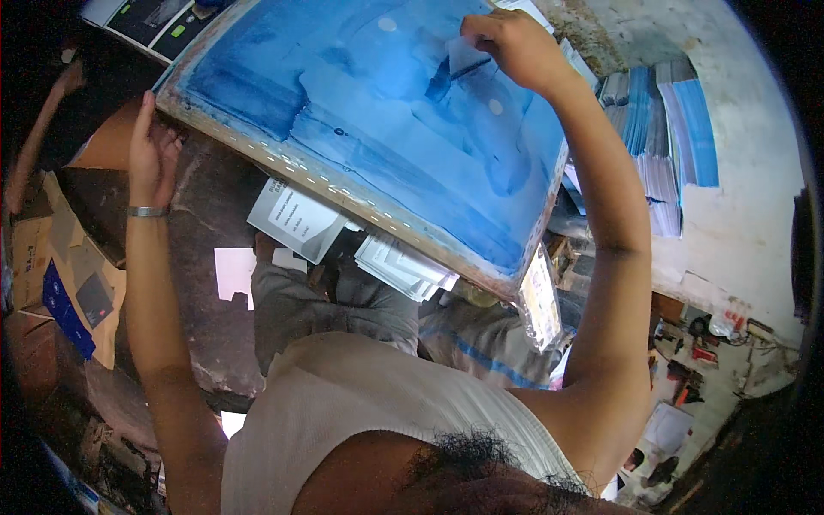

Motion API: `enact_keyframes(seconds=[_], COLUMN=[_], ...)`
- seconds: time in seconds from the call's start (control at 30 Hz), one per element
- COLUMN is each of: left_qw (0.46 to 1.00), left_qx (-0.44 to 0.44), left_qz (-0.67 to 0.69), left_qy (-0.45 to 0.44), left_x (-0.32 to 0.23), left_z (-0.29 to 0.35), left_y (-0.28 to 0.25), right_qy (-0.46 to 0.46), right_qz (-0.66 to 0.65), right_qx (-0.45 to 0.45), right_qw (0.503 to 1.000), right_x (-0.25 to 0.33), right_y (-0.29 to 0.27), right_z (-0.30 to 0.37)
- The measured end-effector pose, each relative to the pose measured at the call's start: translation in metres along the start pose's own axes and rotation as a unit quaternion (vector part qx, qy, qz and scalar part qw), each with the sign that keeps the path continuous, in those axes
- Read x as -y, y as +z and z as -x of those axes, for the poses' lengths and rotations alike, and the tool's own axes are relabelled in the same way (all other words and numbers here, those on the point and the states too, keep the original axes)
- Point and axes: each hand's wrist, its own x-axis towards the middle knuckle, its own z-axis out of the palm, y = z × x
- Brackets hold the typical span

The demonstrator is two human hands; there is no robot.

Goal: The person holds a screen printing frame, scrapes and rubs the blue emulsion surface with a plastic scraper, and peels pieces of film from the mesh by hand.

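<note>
The blue panel (343, 159) with a pale, worn frame lies tilted in front of the person, above the lap; its top edge is cut off by the picture, so its full shape cannot be seen. The left hand (155, 159) is at the left corner of this frame, one finger stretched along the edge and the others bent. Some fingertips are hidden by the frame or in shadow, so I cannot tell if it really grips. The right hand (517, 50) is closed, pinching a small translucent piece (468, 58) against the blue surface near the upper right. What this piece is made of is hard to make out, and the fingers cover part of it.

Under the lower edge of the panel, a grey printed sheet (300, 221) and a stack of white papers (402, 264) are partly hidden. At right stand piles of blue and white sheets (639, 116), partly behind the right forearm. At far left, a dark, blurred forearm (36, 146) seems to belong to another person.
</note>
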Motion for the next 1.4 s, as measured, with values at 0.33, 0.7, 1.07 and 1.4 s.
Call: enact_keyframes(seconds=[0.33,0.7,1.07,1.4], left_qw=[1.0,1.0,0.996,0.995], left_qx=[-0.006,-0.007,0.02,0.001], left_qz=[-0.013,0.013,0.082,0.087], left_qy=[-0.015,0.018,0.04,0.054], left_x=[0.002,0.016,0.014,0.017], left_z=[0.007,0.008,0.015,0.013], left_y=[0.012,0.033,0.025,0.026], right_qy=[0.022,0.058,-0.004,-0.107], right_qz=[-0.104,-0.066,-0.037,-0.073], right_qx=[-0.129,-0.149,-0.087,-0.104], right_qw=[0.986,0.985,0.996,0.986], right_x=[-0.033,-0.033,-0.007,0.013], right_y=[-0.002,0.024,0.023,0.016], right_z=[0.036,0.042,0.034,0.038])
